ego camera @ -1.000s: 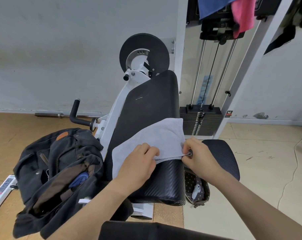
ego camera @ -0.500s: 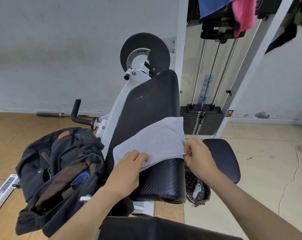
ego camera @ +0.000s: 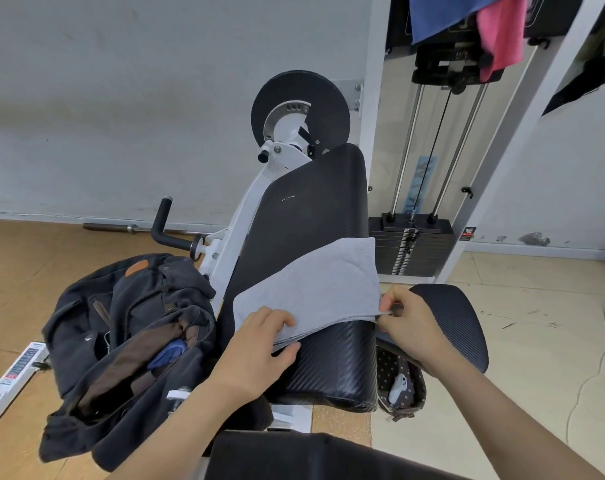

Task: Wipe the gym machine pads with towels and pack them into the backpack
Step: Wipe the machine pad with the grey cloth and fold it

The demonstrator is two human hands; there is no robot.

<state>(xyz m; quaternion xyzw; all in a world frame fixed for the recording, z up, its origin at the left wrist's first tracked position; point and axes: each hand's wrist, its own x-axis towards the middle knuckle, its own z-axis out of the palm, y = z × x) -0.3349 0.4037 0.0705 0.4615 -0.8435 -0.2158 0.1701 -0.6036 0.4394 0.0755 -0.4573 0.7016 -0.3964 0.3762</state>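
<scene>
Your grey towel (ego camera: 314,289) lies spread across the lower part of the long black pad (ego camera: 308,244) of the gym machine, its near edge folded over the pad's rounded front. Your left hand (ego camera: 259,351) pinches that near edge toward the towel's left corner, thumb beneath the cloth and curled fingers on top. Your right hand (ego camera: 408,323) pinches the towel's right corner at the pad's right side, thumb and fingertips pressed together on the fabric. Just beside that hand sits a smaller black pad (ego camera: 456,323), to the right of the long one. The dark backpack (ego camera: 121,337) rests open on the floor left of the machine, touching its white frame, with brown and blue cloth showing in its mouth. Behind the long pad stands the weight stack (ego camera: 411,247) with its guide rods, and a blue cloth (ego camera: 436,12) and a pink cloth (ego camera: 501,32) hang from the top of the frame
</scene>
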